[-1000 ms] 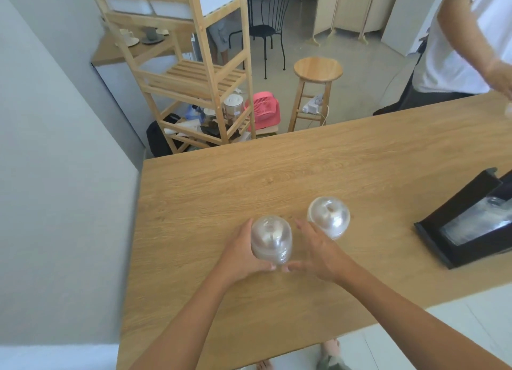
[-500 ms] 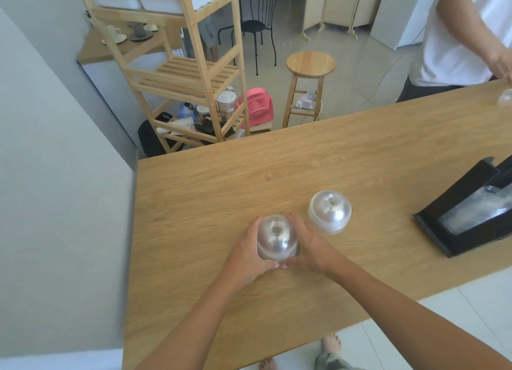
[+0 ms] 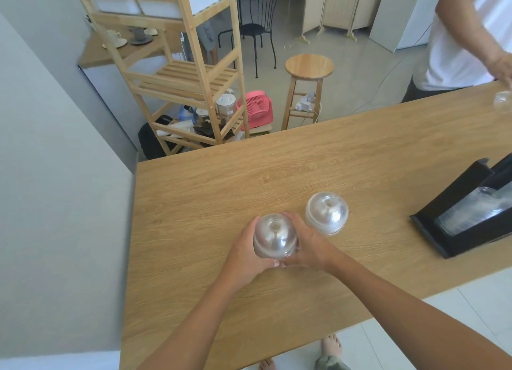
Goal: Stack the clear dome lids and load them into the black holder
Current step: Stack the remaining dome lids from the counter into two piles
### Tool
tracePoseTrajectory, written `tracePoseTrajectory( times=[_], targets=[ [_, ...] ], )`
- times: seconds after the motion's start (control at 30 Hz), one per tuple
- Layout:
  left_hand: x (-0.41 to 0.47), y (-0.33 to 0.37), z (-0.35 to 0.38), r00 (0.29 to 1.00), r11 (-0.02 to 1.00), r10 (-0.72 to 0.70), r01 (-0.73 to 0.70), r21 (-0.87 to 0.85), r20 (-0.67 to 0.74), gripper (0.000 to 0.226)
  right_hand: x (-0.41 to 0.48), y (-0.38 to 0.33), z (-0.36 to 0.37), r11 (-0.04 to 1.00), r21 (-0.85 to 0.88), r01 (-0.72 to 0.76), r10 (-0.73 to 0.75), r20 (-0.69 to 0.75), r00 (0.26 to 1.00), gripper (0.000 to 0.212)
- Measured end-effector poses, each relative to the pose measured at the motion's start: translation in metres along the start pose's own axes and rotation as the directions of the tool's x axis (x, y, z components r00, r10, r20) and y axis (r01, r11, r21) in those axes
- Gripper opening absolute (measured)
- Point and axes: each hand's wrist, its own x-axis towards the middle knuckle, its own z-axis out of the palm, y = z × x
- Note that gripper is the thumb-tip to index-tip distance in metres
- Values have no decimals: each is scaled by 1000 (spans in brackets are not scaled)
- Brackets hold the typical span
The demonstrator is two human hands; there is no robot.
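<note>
A: What are the hands doing?

B: The left hand [image 3: 246, 254] and the right hand [image 3: 310, 247] are cupping a clear lid stack [image 3: 274, 236] between them, near the front of the wooden surface [image 3: 221, 192]. The left fingers [image 3: 253, 225] are wrapping round its left side and the right fingers [image 3: 293, 220] round its right, so both are grasping it. The thumbs are nearly meeting at the near edge of its rim.

A: Is it sitting on the surface or being lifted?

B: I cannot tell; its base is hiding behind the hands. Its dome is pointing up, with the small hole at the top facing the camera.

A: Any other lids?

B: A second stack [image 3: 327, 213] is standing just beside the right hand, to its far right, dome up and untouched. One more lid [image 3: 502, 101] is lying at the far right edge, blurred.

A: And the holder?

B: The black holder [image 3: 454, 200] is lying on the right of the surface, well apart from the hands, tilting up toward the right edge. Clear lids [image 3: 476, 214] are lying inside it.

A: Anyone else there?

B: A person in a white shirt [image 3: 457, 37] is standing across the surface at the far right, one hand reaching down near that blurred lid.
</note>
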Motion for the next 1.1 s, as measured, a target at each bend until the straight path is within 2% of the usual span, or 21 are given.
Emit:
tracePoseTrajectory(
  times=[0.13, 0.3, 0.37, 0.43, 0.53, 0.7, 0.77, 0.83, 0.93, 1.0, 1.03, 1.1],
  targets=[
    [-2, 0, 5, 1000, 999, -19, 19, 26, -4, 118, 2, 2, 0, 999, -34, -18, 18, 11, 1000, 121],
    [0, -8, -3, 995, 983, -46, 29, 184, 89, 136, 4, 7, 2, 979, -206, 11, -8, 13, 1000, 125],
    [2, -9, -9, 987, 976, -95, 66, 208, 133, 144, 1, 9, 1, 977, -210, 27, -19, 39, 999, 127],
    [1, -5, -11, 982, 979, -93, 60, 193, 163, 137, -2, 9, 1, 983, -179, 44, -29, 83, 996, 132],
    [-5, 1, -6, 986, 991, -76, 58, 117, 150, 114, -5, 5, 2, 990, -131, 61, -46, 109, 993, 134],
    [-17, 3, 6, 993, 998, -62, 58, 39, 100, 99, -15, 5, 3, 989, -122, 80, -71, 71, 995, 121],
    [-22, 5, 8, 992, 998, -54, 55, -8, 117, 97, -21, 6, 4, 989, -129, 67, -60, 56, 997, 121],
    [-27, 9, 9, 981, 986, -90, 112, -120, 172, 88, -26, 8, 4, 992, -119, 44, -39, 41, 998, 120],
    [-35, 20, 5, 936, 904, -150, 261, -339, 319, 63, -34, 12, 3, 995, -91, 43, -41, 21, 999, 115],
    [-38, 22, -2, 910, 790, -170, 355, -500, 378, 68, -37, 14, 2, 995, -93, 34, -32, 27, 999, 115],
    [-38, 23, -5, 908, 754, -190, 379, -536, 373, 72, -39, 15, 1, 995, -95, 32, -29, 26, 999, 113],
    [-38, 28, -6, 916, 759, -259, 389, -522, 305, 63, -40, 17, 1, 994, -103, 31, -29, 27, 999, 109]
  ],
)
